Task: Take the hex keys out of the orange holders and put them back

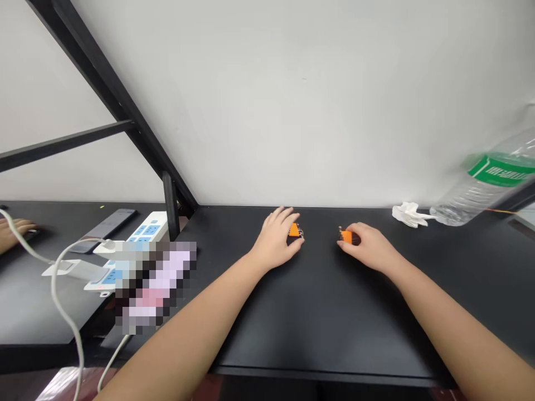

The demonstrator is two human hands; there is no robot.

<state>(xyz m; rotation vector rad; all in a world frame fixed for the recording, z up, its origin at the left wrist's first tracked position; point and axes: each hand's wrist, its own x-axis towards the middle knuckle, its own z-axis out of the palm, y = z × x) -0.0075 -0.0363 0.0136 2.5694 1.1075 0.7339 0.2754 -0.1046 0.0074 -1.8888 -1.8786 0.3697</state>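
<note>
Near the back of the black table point(317, 312), my left hand point(276, 238) rests with its fingers spread over a small orange object point(294, 230) that has dark and shiny metal bits along its edges. The hand partly covers this object. To the right, my right hand point(368, 245) has its thumb and fingers closed around a second orange object point(346, 236), also with small metal bits at its left end. A gap of bare black surface lies between the two orange objects.
A clear bottle with a green label point(499, 170) leans at the right, beside a crumpled white tissue point(410, 214). At left are a power strip point(144, 236) with cables, a dark phone point(104, 228), a pixelated item point(161, 287), a black frame point(121, 106) and another person's hand point(14, 233).
</note>
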